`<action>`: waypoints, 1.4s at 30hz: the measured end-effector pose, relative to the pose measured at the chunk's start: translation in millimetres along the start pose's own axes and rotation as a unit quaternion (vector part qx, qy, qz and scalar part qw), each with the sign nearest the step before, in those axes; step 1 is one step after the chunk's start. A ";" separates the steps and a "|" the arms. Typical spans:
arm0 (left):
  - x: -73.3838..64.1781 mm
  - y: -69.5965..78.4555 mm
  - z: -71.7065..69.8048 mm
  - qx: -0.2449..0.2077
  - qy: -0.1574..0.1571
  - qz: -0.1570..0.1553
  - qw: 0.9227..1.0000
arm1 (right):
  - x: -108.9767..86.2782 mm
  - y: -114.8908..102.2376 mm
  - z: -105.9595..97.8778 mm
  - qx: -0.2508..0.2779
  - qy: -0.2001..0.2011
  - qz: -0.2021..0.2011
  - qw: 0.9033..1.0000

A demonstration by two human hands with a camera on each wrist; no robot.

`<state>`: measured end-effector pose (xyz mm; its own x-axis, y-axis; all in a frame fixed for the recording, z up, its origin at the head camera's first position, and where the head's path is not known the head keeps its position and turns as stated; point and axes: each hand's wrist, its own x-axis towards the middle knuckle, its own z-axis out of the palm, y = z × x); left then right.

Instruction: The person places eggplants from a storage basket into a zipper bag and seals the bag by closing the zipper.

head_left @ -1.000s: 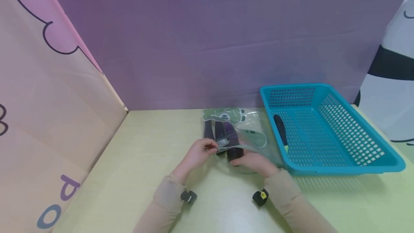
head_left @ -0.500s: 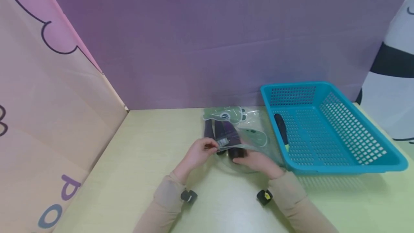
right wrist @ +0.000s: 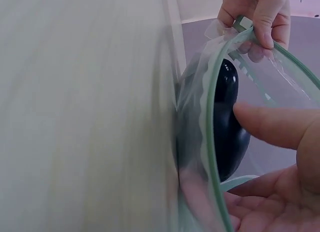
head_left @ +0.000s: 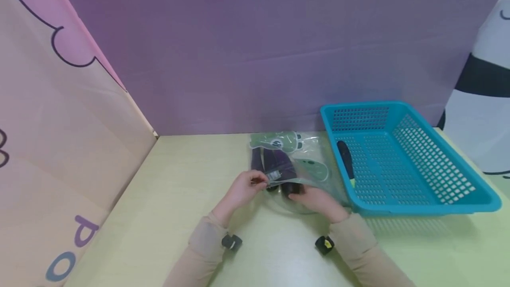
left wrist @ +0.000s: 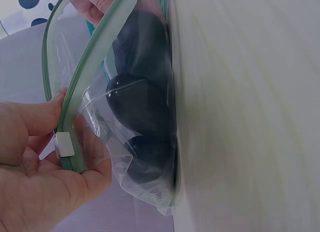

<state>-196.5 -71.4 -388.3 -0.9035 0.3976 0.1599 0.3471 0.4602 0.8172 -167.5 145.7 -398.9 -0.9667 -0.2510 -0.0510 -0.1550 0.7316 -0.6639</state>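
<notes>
A clear zip bag [head_left: 317, 169] with green printed shapes lies on the table, with several dark purple eggplants [head_left: 275, 160] inside. My left hand [head_left: 242, 189] pinches the bag's green-edged mouth near its white slider [left wrist: 64, 144], holding that edge up. The right hand [head_left: 316, 200] reaches into the mouth and grips the end of the rightmost eggplant [right wrist: 232, 134]. Its thumb presses the eggplant's skin in the right wrist view; the other fingers are partly hidden by the bag and the eggplant. In the left wrist view, rounded eggplant ends [left wrist: 140, 104] show through the plastic.
A blue perforated basket [head_left: 422, 208] stands right of the bag, close beside it. Inside, along its left wall, lies an object with a black handle [head_left: 345, 158] and a light green tip. A purple backdrop [head_left: 255, 56] rises behind the table [head_left: 179, 180].
My right hand and the gripped eggplant's near end have shifted slightly right and away from me. The left hand keeps its hold on the bag's edge almost without moving.
</notes>
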 end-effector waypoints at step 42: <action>1.0 -4.5 1.2 0.001 -0.004 0.004 1.000 | -5.0 -12.8 -0.4 -0.061 -0.020 0.099 0.993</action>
<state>-198.6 -72.1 -392.5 -0.8987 0.4076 0.1616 0.3544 0.4581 0.8152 -160.8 137.9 -389.9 -0.9720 -0.1184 -0.2031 0.0112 0.8396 -0.5431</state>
